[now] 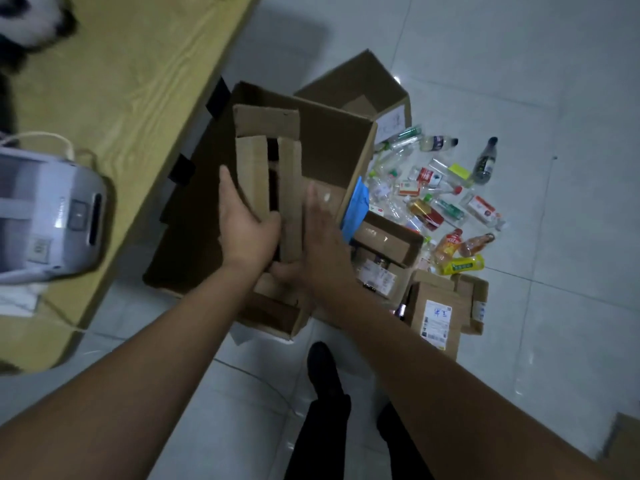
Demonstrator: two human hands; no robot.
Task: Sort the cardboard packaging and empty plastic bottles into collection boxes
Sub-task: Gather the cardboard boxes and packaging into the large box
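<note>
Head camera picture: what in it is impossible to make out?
- Inside of the big cardboard box: hidden by the smaller cardboard package held over it.
- Right hand: its fingers are blurred, so its grip is unclear; the left hand clasps the package.
- Bottle labels on the floor: too small to read.
- White appliance on the wooden table: cut off by the left edge.
</note>
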